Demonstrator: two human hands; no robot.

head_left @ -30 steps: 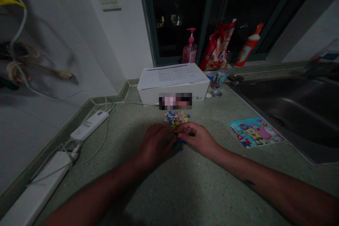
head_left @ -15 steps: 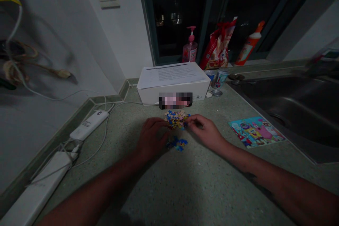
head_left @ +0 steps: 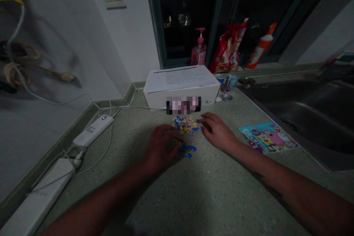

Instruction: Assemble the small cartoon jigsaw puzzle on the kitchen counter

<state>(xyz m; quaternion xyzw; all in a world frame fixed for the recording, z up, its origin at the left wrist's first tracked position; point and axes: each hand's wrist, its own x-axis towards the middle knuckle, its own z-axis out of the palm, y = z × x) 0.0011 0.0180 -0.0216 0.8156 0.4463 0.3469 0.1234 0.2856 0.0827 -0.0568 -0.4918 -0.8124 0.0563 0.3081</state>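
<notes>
A heap of small jigsaw puzzle pieces (head_left: 184, 124) in blue, yellow and pink lies on the counter. Just below it is a smaller joined cluster of blue pieces (head_left: 190, 150), its left part hidden by my left thumb. My left hand (head_left: 162, 147) curves in from the left, with a small dark reddish puzzle piece (head_left: 181, 141) pinched at its fingertips. To the right of the heap, my right hand (head_left: 217, 129) has thumb and fingers apart, its index fingertip close to a blue piece at the heap's edge. I see nothing in its grasp.
A white box (head_left: 181, 94) with printed paper on top stands behind, a phone (head_left: 183, 106) propped against it. On the right lies a colourful cartoon picture (head_left: 267, 137) beside the sink (head_left: 312, 107). A power bank (head_left: 94, 129), cables and a power strip (head_left: 41, 195) line the left.
My right hand has opened and shifted slightly up along the heap's edge; the dark piece at its fingertips is gone. My left fingertips have moved down and right, toward the blue cluster.
</notes>
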